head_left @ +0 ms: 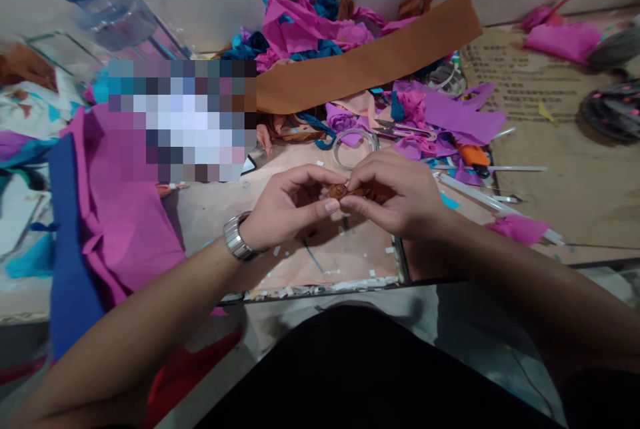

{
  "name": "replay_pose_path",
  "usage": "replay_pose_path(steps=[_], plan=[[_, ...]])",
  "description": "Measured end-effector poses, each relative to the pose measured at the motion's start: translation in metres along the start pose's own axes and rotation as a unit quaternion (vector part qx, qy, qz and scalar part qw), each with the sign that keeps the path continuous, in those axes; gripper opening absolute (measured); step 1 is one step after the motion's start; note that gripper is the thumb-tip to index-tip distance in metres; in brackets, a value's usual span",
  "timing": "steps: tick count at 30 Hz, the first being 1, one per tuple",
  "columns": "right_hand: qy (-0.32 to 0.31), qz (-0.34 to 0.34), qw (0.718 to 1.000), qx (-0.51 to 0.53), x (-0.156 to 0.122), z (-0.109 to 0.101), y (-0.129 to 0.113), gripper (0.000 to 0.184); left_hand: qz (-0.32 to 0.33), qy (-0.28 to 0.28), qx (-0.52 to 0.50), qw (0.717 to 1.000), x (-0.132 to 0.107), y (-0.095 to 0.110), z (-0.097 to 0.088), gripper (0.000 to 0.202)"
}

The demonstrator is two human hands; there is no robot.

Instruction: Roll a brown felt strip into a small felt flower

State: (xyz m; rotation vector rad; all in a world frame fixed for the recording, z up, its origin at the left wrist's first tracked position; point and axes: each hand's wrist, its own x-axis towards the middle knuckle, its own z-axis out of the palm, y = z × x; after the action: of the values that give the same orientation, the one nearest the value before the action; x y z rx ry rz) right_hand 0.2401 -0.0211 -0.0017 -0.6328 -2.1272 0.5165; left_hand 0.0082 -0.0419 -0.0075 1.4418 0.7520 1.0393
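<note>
Between both hands is a small brown crepe-paper rosette (338, 191), rolled into a spiral. My left hand (293, 205), with a metal watch (237, 237) on its wrist, pinches the rosette's left side between thumb and fingers. From the other side, my right hand (400, 192) grips the rosette and the brown paper trailing from it, thumb and fingertips pressed together. Part of that paper is hidden by the right fingers. A ring of clear tape (354, 149) lies just beyond the hands, with scissors (405, 130) behind it.
A wide brown paper strip (370, 59) lies across a heap of pink paper (295, 19). Pink sheets (127, 209) hang over the table's left edge. A clear bottle (117, 19) stands at back left. An orange cutter (473, 155) and white sticks (487, 195) lie right, beside cardboard (540, 175).
</note>
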Motion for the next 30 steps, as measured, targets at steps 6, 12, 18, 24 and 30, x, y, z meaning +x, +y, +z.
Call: replay_pose_path(steps=[6, 12, 18, 24, 30], plan=[[0.023, 0.014, 1.000, 0.003, 0.000, 0.001, 0.001, 0.024, 0.011, 0.009, 0.036, 0.999, 0.000, 0.000, 0.000, 0.028], [0.039, 0.017, 0.999, -0.013, -0.001, 0.000, -0.003, 0.019, 0.000, 0.033, 0.021, 0.999, -0.001, -0.006, -0.003, 0.033], [0.026, -0.010, 0.999, -0.017, 0.001, -0.001, -0.003, 0.008, -0.003, 0.028, 0.038, 0.999, -0.002, -0.006, -0.004, 0.035], [0.028, -0.002, 1.000, -0.007, 0.000, -0.001, -0.001, 0.009, 0.002, 0.003, 0.072, 0.997, -0.003, -0.002, -0.004, 0.036], [0.015, 0.003, 1.000, -0.005, 0.001, -0.001, -0.004, 0.015, 0.036, -0.018, 0.121, 0.992, -0.003, 0.005, -0.004, 0.037]])
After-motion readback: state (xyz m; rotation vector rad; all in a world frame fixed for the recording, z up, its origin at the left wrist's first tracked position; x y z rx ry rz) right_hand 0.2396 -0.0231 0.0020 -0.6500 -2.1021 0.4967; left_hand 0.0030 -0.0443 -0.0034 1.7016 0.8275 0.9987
